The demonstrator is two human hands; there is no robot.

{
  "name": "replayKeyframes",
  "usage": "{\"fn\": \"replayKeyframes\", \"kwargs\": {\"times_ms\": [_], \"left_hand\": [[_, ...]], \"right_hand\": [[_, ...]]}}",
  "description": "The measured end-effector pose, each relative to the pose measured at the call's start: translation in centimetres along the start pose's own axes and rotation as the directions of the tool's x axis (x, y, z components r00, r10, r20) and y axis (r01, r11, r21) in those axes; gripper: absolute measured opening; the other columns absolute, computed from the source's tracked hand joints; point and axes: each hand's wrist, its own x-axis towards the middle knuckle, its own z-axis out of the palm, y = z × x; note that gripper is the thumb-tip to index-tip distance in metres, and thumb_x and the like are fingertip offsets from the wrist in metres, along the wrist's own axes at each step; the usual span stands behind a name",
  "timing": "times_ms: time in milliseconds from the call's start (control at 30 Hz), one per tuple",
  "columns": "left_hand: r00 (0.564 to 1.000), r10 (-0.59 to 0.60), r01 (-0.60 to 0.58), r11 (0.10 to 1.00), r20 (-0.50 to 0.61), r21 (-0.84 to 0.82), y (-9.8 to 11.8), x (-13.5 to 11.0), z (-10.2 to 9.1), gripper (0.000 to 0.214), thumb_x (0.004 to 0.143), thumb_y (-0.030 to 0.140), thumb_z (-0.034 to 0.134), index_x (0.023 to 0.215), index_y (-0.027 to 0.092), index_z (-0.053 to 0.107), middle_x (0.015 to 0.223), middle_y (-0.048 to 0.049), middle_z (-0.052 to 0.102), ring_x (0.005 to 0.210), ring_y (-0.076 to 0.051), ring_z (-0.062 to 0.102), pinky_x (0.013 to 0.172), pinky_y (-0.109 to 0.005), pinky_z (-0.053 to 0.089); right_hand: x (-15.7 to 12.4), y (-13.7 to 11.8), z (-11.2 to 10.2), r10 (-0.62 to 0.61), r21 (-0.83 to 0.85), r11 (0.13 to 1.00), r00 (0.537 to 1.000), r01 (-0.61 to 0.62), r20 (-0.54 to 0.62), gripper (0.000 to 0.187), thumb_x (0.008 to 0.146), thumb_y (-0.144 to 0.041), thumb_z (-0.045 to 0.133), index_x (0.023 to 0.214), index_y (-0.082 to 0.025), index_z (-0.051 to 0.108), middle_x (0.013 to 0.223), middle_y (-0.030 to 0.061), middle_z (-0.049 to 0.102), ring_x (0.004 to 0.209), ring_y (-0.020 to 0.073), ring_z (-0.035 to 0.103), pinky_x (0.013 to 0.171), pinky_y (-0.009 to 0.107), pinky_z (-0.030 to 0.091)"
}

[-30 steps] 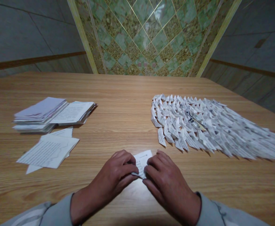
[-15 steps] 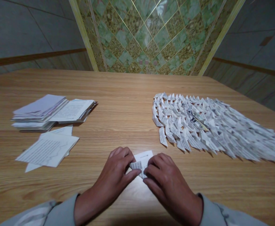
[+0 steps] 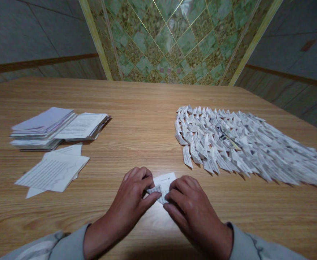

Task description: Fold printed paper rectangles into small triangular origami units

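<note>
Nearest the camera, grey sleeves (image 3: 66, 243) lead to two bare hands that meet low on the wooden table (image 3: 142, 108). The left hand (image 3: 132, 202) and the right hand (image 3: 188, 207) both pinch a small printed paper slip (image 3: 163, 182), which lies on the table between their fingertips; its near part is creased and partly hidden under the fingers, while its far corner pokes out flat beyond them. Left of the slip, well apart, lie a few loose printed sheets (image 3: 52, 171). Beyond those sheets sits a stack of booklets (image 3: 55, 128), some fanned open. Right of the slip and slightly farther off spreads a large bed of folded paper pieces (image 3: 242, 142), packed in overlapping rows towards the table's right edge. Past the table's far edge rises a green patterned wall panel (image 3: 171, 39).
</note>
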Motion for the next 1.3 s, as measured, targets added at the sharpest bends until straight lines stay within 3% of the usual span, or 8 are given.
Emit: {"fn": "replayKeyframes", "kwargs": {"times_ms": [133, 333, 533, 767, 967, 1300], "left_hand": [[1.000, -0.005, 0.004, 0.999, -0.015, -0.042, 0.0, -0.1, -0.2, 0.016, 0.091, 0.024, 0.067, 0.080, 0.020, 0.057, 0.085, -0.0013, 0.058, 0.086, -0.023, 0.053, 0.078, -0.038, 0.039], [0.967, 0.251, -0.253, 0.955, -0.031, -0.153, -0.2, -0.9, -0.8, 0.011, 0.096, 0.018, 0.061, 0.086, 0.021, 0.058, 0.088, -0.0007, 0.063, 0.085, -0.019, 0.056, 0.083, -0.036, 0.039], [0.955, 0.289, -0.280, 0.951, 0.060, -0.132, -0.1, -1.0, -0.7, 0.009, 0.092, 0.023, 0.067, 0.088, 0.021, 0.059, 0.090, -0.0030, 0.066, 0.087, -0.022, 0.056, 0.083, -0.037, 0.039], [0.978, 0.200, -0.188, 0.969, 0.059, -0.159, 0.1, -0.8, -0.4, 0.011, 0.096, 0.023, 0.062, 0.084, 0.022, 0.061, 0.088, -0.0017, 0.066, 0.087, -0.021, 0.057, 0.079, -0.034, 0.040], [0.999, 0.038, -0.037, 0.999, 0.032, -0.021, -0.1, -0.1, -0.2, 0.018, 0.095, 0.023, 0.062, 0.077, 0.019, 0.058, 0.078, -0.0014, 0.060, 0.079, -0.022, 0.057, 0.072, -0.034, 0.038], [0.999, 0.020, -0.029, 0.975, 0.045, 0.220, 0.4, 0.9, 0.0, 0.016, 0.091, 0.026, 0.067, 0.079, 0.020, 0.059, 0.078, -0.0007, 0.062, 0.077, -0.022, 0.058, 0.069, -0.033, 0.038]], "right_hand": [[-0.1, -0.1, 0.1, 0.009, -0.023, 1.000, 1.000, -0.009, 0.002, 0.011, 0.089, -0.022, 0.072, 0.087, -0.019, 0.062, 0.092, 0.0034, 0.061, 0.091, 0.0226, 0.050, 0.082, 0.037, 0.037], [0.0, 0.1, -0.1, -0.006, -0.052, 0.999, 0.999, 0.004, -0.032, 0.012, 0.087, -0.020, 0.074, 0.088, -0.020, 0.062, 0.091, 0.0026, 0.061, 0.089, 0.0220, 0.050, 0.084, 0.037, 0.037], [-0.2, 0.4, 0.1, -0.025, -0.034, 0.999, 0.997, 0.022, -0.068, 0.009, 0.091, -0.010, 0.062, 0.089, -0.019, 0.063, 0.092, 0.0046, 0.061, 0.090, 0.0228, 0.050, 0.085, 0.038, 0.037], [-0.1, 0.3, -0.2, 0.010, 0.053, 0.999, 0.999, -0.007, -0.048, 0.011, 0.090, -0.008, 0.058, 0.089, -0.018, 0.062, 0.091, 0.0050, 0.061, 0.090, 0.0228, 0.051, 0.088, 0.040, 0.037], [0.3, 0.1, -0.4, 0.044, 0.076, 0.996, 0.998, -0.040, -0.041, 0.008, 0.089, -0.013, 0.067, 0.087, -0.019, 0.062, 0.089, 0.0032, 0.061, 0.090, 0.0221, 0.051, 0.092, 0.041, 0.036], [0.8, 0.2, -0.1, 0.100, 0.030, 0.995, 0.994, -0.099, -0.036, 0.020, 0.087, -0.014, 0.073, 0.078, -0.018, 0.056, 0.084, 0.0014, 0.058, 0.086, 0.0208, 0.050, 0.084, 0.036, 0.037]]}}
